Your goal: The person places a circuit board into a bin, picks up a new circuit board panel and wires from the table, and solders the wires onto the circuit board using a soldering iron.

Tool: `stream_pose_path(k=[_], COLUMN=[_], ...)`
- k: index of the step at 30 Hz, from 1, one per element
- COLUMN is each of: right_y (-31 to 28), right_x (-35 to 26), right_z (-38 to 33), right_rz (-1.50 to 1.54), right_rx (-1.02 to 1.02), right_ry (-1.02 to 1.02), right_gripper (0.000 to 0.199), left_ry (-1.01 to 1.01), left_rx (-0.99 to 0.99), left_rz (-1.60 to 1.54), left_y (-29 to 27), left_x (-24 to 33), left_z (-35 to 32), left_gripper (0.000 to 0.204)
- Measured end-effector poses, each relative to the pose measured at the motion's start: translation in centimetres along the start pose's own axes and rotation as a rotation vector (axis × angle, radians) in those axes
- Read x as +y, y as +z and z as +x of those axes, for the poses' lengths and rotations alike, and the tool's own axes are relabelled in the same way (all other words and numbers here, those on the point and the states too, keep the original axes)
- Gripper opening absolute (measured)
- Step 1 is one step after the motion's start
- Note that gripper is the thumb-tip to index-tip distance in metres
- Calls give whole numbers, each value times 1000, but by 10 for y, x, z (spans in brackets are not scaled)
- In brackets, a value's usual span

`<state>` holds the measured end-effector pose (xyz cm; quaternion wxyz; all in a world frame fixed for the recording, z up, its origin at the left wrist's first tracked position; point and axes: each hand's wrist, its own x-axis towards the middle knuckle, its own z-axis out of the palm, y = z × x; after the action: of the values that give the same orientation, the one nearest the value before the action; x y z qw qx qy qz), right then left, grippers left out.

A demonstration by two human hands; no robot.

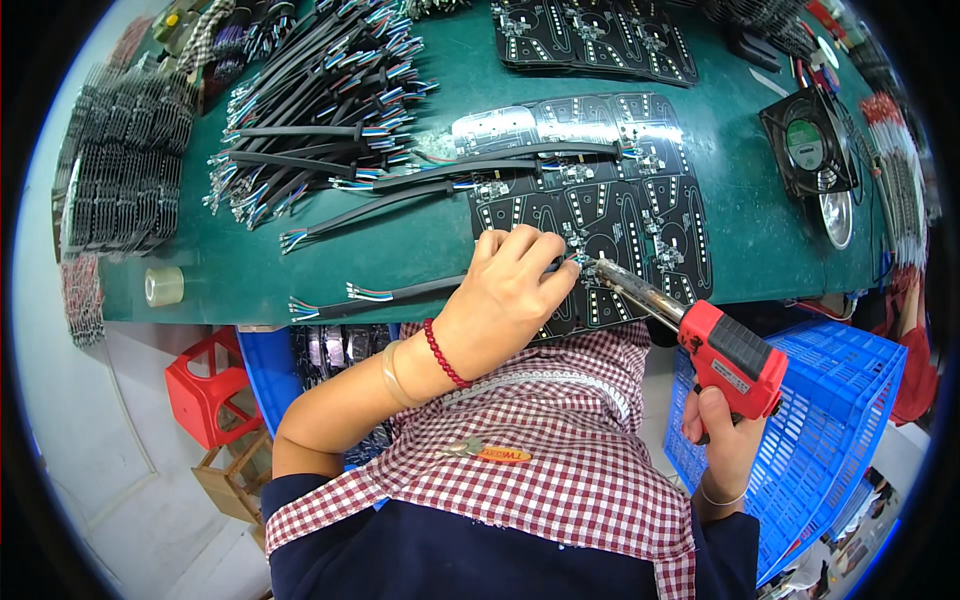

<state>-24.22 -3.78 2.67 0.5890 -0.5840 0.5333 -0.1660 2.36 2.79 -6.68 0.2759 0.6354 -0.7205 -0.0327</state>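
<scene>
- Right hand (724,428): grip around soldering gun (735,362)
- Left hand (512,278): grip pinching cable (430,288)
- Lower right: blue crate (838,372), contents unclear
- Lower left: blue bin (268,368), dark pieces (374,345) inside

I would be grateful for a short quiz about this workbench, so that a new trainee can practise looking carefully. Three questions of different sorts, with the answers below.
1. Open question: what tool does the right hand hold?

2. True or false: the blue plastic crate is farther to the right than the red plastic stool.

3. Fill in the blank: the big pile of black cables lies to the ____ of the circuit boards beneath the left hand.

Key
1. A red-and-black soldering gun.
2. True.
3. left
</scene>
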Motion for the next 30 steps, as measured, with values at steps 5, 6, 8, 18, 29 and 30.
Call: stream_pose_path(k=[5,6,8,18,29,30], right_y=[8,10,8,4,11,12], right_x=[-2,-3,-7,3,9,12], right_z=[-2,-3,-4,-8,-3,-3], right_rz=[-93,-81,-49,47,24,24], right_rx=[22,57,36,86,59,58], right_ry=[-41,-39,-5,-162,-120,-120], right_gripper=[29,29,26,41,36,36], left_ry=[-22,1,1,-37,3,2], left_rx=[-26,-10,-7,-43,-22,-21], left_rz=[-22,-13,-11,-38,-6,0], left_y=[-2,-1,-1,-5,-2,-2], left_x=[1,0,0,3,0,0], left_z=[1,1,0,1,0,0], left_gripper=[27,25,25,30,25,25])
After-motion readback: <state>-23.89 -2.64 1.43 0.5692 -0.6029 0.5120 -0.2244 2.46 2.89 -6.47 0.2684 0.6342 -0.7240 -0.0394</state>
